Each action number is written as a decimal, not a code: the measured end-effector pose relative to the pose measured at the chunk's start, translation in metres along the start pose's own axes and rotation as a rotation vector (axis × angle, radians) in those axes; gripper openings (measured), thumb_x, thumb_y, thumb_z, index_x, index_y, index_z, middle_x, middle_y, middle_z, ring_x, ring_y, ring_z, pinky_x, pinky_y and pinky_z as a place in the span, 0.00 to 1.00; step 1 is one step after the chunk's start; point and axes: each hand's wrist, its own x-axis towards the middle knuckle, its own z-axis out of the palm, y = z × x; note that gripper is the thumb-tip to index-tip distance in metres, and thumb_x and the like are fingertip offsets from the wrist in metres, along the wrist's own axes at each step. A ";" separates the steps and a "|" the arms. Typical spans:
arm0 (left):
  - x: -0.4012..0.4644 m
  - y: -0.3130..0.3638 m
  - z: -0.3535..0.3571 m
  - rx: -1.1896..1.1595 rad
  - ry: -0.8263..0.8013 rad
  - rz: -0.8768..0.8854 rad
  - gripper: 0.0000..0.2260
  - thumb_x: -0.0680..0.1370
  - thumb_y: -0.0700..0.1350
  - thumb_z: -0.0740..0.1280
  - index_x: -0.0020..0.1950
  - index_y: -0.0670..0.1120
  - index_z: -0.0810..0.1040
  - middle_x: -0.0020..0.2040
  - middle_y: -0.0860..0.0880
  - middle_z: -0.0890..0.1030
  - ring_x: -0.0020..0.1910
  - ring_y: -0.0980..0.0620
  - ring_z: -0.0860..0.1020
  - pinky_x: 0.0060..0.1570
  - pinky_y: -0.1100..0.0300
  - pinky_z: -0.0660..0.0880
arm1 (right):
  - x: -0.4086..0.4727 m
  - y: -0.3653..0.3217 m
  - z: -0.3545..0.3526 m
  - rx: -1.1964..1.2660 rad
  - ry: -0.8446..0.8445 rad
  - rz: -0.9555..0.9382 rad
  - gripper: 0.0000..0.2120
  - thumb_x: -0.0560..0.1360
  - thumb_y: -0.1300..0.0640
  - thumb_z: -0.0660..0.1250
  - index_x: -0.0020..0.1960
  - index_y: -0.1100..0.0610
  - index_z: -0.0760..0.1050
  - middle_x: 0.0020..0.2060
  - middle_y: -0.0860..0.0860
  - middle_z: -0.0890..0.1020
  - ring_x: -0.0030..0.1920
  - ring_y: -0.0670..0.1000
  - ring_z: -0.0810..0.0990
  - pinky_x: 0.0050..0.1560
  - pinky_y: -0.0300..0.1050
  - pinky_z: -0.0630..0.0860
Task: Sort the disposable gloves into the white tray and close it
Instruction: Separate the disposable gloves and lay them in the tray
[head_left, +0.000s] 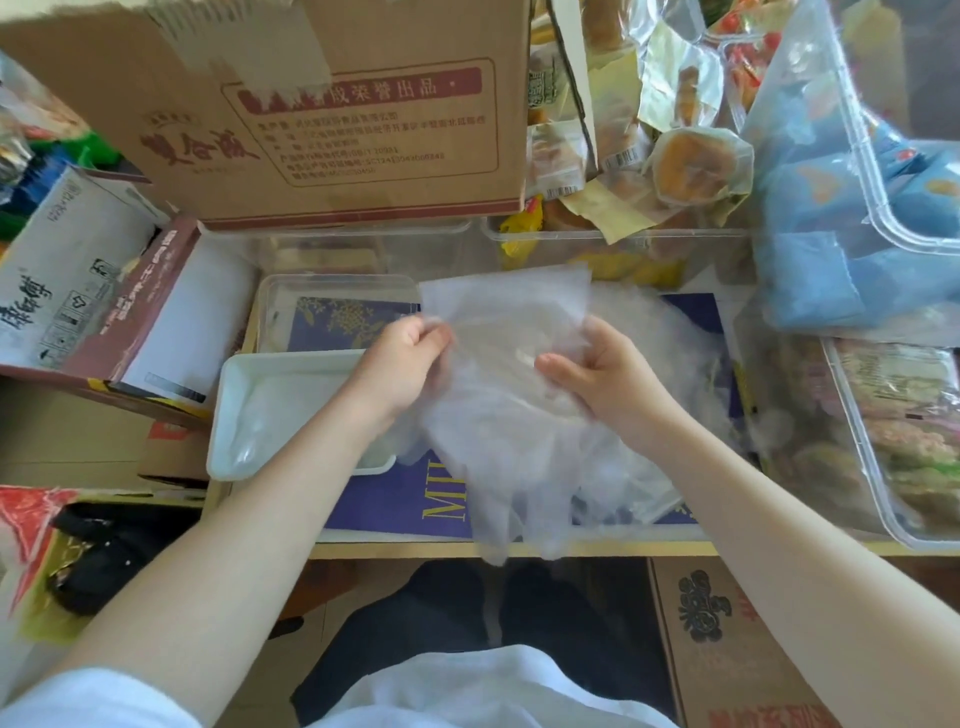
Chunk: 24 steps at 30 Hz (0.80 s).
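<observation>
Left hand (410, 358): fingers pinch thin, filmy translucent glove (498, 374), held above worktop.
Right hand (597, 374): curled round same glove's other edge.
White tray (228, 415): smooth rounded-corner plastic, open, lower left of the glove.
Cardboard box (332, 114): red Chinese print, blurred.

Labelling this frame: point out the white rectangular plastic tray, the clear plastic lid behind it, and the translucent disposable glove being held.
white rectangular plastic tray (228, 415), head view, left rim
clear plastic lid (275, 312), head view, left side
translucent disposable glove (498, 374), head view, palm

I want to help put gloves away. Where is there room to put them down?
The white tray by the left hand has bare floor. The purple mat below it is free too. Right of the right hand a glove pile crowds things.
</observation>
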 end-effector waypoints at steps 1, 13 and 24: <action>0.001 -0.001 -0.005 0.030 0.028 0.009 0.11 0.81 0.40 0.59 0.40 0.47 0.74 0.26 0.57 0.74 0.25 0.63 0.69 0.31 0.66 0.67 | -0.002 0.004 0.003 -0.005 -0.045 0.033 0.07 0.74 0.60 0.69 0.47 0.56 0.71 0.26 0.49 0.74 0.21 0.41 0.68 0.20 0.35 0.63; 0.017 -0.040 -0.082 0.437 0.200 -0.050 0.08 0.81 0.48 0.56 0.47 0.49 0.73 0.46 0.49 0.75 0.48 0.49 0.72 0.49 0.56 0.66 | 0.020 0.104 0.041 -0.863 0.011 0.182 0.31 0.74 0.49 0.67 0.72 0.58 0.60 0.72 0.57 0.61 0.68 0.59 0.65 0.62 0.49 0.66; 0.012 -0.056 -0.089 0.416 -0.032 0.006 0.14 0.81 0.50 0.59 0.62 0.47 0.76 0.57 0.52 0.78 0.57 0.53 0.75 0.54 0.60 0.68 | 0.037 0.103 0.062 -1.068 0.253 -0.016 0.34 0.74 0.50 0.68 0.75 0.53 0.56 0.67 0.60 0.68 0.61 0.62 0.70 0.55 0.54 0.68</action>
